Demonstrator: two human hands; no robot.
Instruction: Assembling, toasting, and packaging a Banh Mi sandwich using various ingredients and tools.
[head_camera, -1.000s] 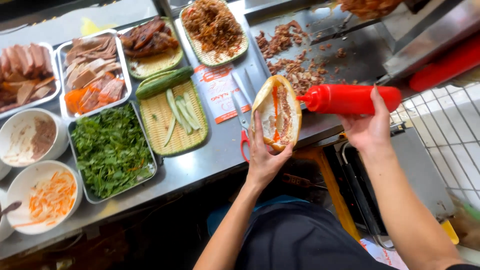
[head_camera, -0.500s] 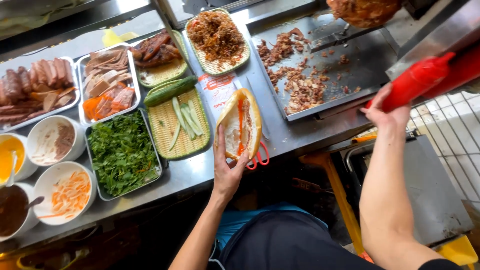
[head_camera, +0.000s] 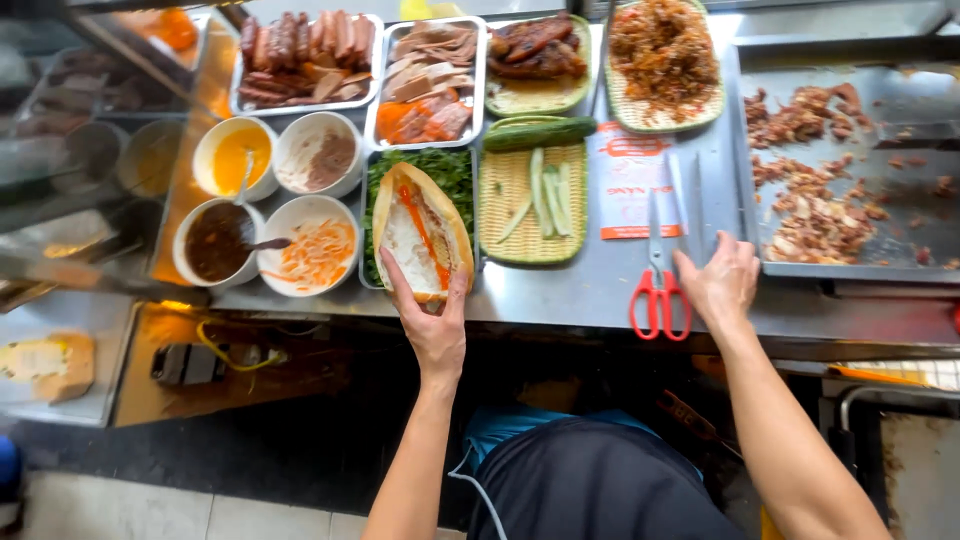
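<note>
The left hand (head_camera: 432, 325) reaches up with a straight arm and grips a split bread roll (head_camera: 420, 234) from below, over the tray of greens (head_camera: 455, 172). The right hand (head_camera: 718, 285), fingers spread and holding nothing, rests on the desk (head_camera: 560, 295) near its front edge, touching red-handled scissors (head_camera: 660, 262).

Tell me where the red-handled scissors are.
Head view, right of centre: red-handled scissors lie on the steel counter, beside the right hand.

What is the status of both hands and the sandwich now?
Left hand holds split baguette sandwich. Right hand empty, beside red-handled scissors. Nothing blocking.
</note>
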